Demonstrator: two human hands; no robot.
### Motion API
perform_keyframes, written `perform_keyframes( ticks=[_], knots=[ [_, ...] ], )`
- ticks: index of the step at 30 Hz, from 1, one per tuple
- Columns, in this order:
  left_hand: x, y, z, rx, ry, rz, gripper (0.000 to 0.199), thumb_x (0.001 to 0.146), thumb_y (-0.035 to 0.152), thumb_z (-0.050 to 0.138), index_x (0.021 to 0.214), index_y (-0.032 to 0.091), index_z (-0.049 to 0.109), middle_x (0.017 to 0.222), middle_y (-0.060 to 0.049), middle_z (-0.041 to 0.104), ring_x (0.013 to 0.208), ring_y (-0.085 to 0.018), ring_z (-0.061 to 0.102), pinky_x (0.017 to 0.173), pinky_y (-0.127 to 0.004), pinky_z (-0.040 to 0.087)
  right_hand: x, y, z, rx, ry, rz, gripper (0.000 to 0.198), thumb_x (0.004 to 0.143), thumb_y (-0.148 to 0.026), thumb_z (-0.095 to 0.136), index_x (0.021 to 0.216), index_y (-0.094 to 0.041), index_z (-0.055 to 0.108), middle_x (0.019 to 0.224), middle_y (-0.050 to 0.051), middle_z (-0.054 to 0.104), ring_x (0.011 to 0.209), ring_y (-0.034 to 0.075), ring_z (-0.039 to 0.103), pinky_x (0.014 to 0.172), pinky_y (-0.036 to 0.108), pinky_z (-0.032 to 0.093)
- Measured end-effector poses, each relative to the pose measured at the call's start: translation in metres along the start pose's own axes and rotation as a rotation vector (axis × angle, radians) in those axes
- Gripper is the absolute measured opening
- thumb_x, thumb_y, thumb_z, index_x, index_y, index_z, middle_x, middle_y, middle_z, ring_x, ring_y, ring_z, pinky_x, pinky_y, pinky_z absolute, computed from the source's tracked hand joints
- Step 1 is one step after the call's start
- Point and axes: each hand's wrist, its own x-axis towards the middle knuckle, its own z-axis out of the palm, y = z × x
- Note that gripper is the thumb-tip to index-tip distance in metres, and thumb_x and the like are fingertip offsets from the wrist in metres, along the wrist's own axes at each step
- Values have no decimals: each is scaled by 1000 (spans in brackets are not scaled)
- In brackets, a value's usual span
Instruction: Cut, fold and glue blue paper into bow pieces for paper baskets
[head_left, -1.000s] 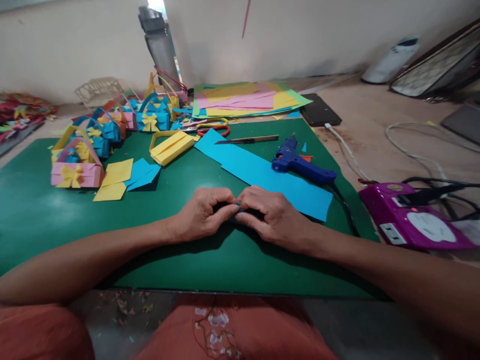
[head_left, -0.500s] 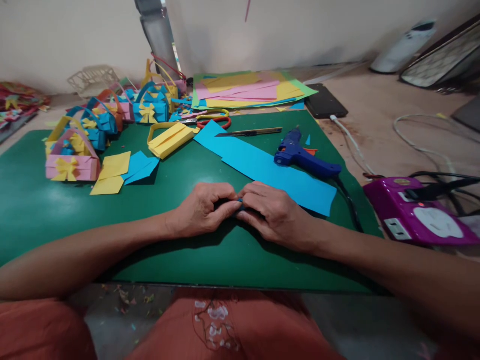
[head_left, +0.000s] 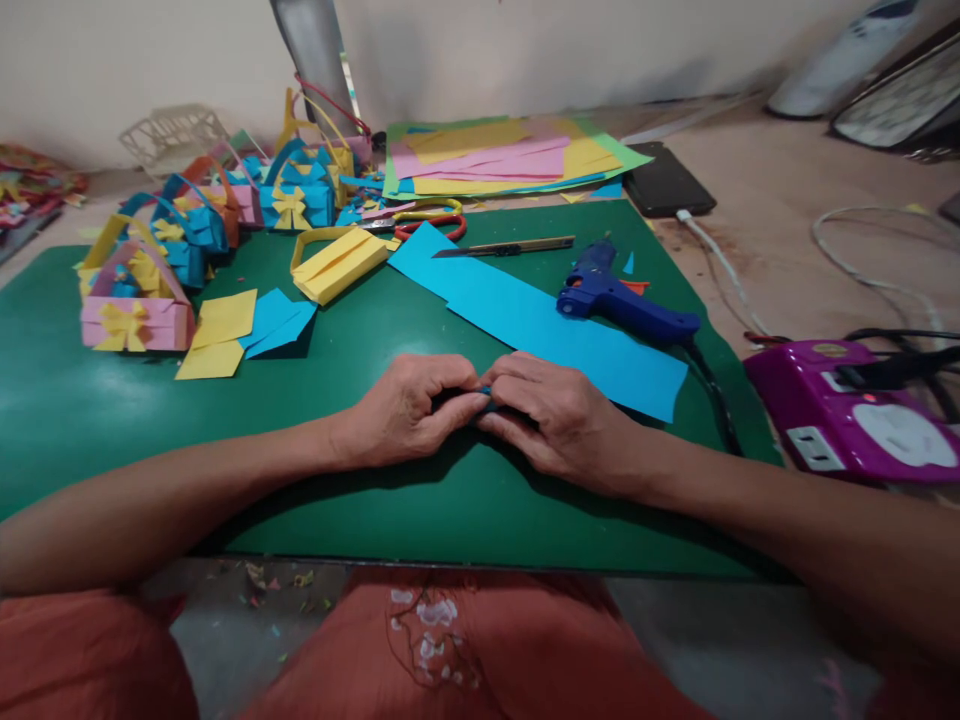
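Close together over the green board (head_left: 337,510), my left hand (head_left: 420,410) and my right hand (head_left: 555,420) pinch a small piece of blue paper (head_left: 487,399) between them. Most of that paper is hidden by my fingers. Just beyond my right hand lies a long blue paper strip (head_left: 540,330). A blue glue gun (head_left: 626,300) rests across the strip, its cord running down to the right. Past my left hand are a yellow paper basket (head_left: 341,265), lying tilted, and yellow squares (head_left: 221,325) beside blue paper pieces (head_left: 281,325).
Several finished paper baskets (head_left: 139,323) stand at the far left. A cutter knife (head_left: 510,247) and scissors (head_left: 431,220) lie near the coloured sheets (head_left: 480,160). On the right are a black phone (head_left: 667,180) and a purple power socket box (head_left: 855,410) with cables.
The camera view has shifted slightly, so things on the table appear a little higher. Both hands keep their pinch on the blue paper with hardly any movement.
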Motion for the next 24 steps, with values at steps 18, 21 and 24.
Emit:
perform_keyframes(
  ticks=[18, 21, 24],
  knots=[
    [1, 5, -2, 84, -19, 27, 21, 87, 18, 47, 67, 14, 51, 61, 2, 51, 56, -7, 44, 55, -18, 35, -1, -3, 0, 41, -24, 36, 20, 90, -24, 45, 73, -16, 52, 81, 9, 58, 78, 18, 55, 69, 32, 46],
    [0, 3, -2, 83, -9, 40, 22, 87, 17, 46, 67, 13, 51, 61, 2, 51, 56, -7, 43, 55, -18, 34, -1, -2, 1, 42, -12, 25, 21, 90, -25, 46, 73, -15, 53, 81, 10, 60, 78, 19, 56, 69, 32, 47],
    [0, 3, -1, 67, 6, 47, 21, 87, 17, 47, 67, 13, 51, 61, 2, 50, 56, -7, 42, 55, -18, 33, -1, -1, 1, 33, -6, 16, 22, 90, -26, 45, 74, -15, 54, 81, 11, 60, 77, 19, 56, 68, 32, 48]
  ],
)
